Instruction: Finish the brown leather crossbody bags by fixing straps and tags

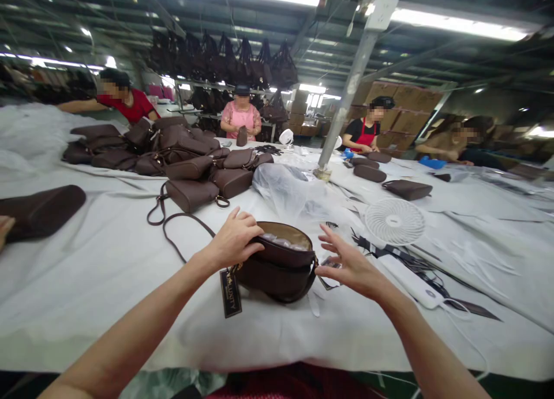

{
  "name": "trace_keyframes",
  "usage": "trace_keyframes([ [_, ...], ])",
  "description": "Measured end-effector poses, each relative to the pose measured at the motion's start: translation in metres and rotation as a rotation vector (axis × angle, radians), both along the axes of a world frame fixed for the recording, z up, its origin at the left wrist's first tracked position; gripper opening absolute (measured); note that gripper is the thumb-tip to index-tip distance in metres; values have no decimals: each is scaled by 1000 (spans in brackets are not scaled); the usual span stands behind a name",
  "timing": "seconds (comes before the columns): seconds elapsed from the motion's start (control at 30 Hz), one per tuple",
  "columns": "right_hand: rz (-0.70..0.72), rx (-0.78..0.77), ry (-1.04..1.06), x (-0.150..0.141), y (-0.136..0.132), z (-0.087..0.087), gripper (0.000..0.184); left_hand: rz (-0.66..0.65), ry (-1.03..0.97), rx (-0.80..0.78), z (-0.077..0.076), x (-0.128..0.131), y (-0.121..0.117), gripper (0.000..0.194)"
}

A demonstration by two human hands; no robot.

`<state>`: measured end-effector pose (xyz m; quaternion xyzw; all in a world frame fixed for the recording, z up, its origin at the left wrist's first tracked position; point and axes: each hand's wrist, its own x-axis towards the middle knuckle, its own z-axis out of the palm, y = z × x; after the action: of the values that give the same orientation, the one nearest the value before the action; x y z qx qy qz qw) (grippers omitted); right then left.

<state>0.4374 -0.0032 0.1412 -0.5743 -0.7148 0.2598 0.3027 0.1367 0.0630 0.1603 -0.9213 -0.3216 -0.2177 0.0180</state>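
A dark brown handbag [277,272] stands on the white-covered table in front of me, its top open. Clear plastic filling [281,240] and a tan lining show inside. My left hand [236,237] is at the bag's left upper rim, thumb and fingers apart, thumb seeming to touch the edge. On the right side, my right hand [346,260] has its fingers spread, with the fingertips close to the strap fitting; contact is hard to tell. A black hang tag [230,294] with gold lettering hangs at the bag's left. The thin strap [186,217] trails leftward.
Beyond lies a pile of brown bags [190,156]. Clear plastic wrap [285,191] sits behind my bag. At right are a white fan [395,221], a white power bank [409,280] with a cable, and black straps. Several co-workers surround the table; another person's hand [5,228] touches a bag.
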Motion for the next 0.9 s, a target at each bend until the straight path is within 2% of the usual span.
trace_keyframes([
  [0.07, 38, -54, 103, -6, 2, -11, 86, -61, -23, 10, 0, 7, 1, 31],
  [0.13, 50, 16, 84, -21, 4, -15, 69, -143, -58, -24, -2, 14, 5, 38],
  [0.23, -54, 163, -125, -43, 3, -14, 35, -157, -112, -131, -8, 21, 15, 21],
  [0.3, -103, 212, -226, -50, 0, -13, 25, -124, -116, -146, -11, 22, 18, 13],
  [0.37, -100, 243, -249, -51, -4, -15, 28, -96, -106, -54, -12, 21, 15, 19],
  [0.47, -82, 320, -256, -46, -10, -20, 46, -51, -71, 120, -15, 20, 1, 29],
  [0.57, -68, 466, -398, -47, -16, -18, 52, -25, -1, 132, -21, 21, -13, 24],
  [0.67, -13, 589, -578, -60, -23, -8, 43, -45, -52, 83, -22, 16, -15, 20],
  [0.73, 81, 624, -610, -71, -28, 1, 36, -39, -218, 13, -17, 3, -10, 23],
  [0.8, 130, 650, -582, -79, -30, 8, 34, 105, -416, -125, -12, -18, -3, 21],
  [0.87, 109, 666, -542, -82, -27, 13, 38, 280, -468, -416, -13, -45, 0, 23],
  [0.9, 88, 663, -527, -82, -23, 15, 43, 327, -441, -598, -18, -57, -1, 28],
])
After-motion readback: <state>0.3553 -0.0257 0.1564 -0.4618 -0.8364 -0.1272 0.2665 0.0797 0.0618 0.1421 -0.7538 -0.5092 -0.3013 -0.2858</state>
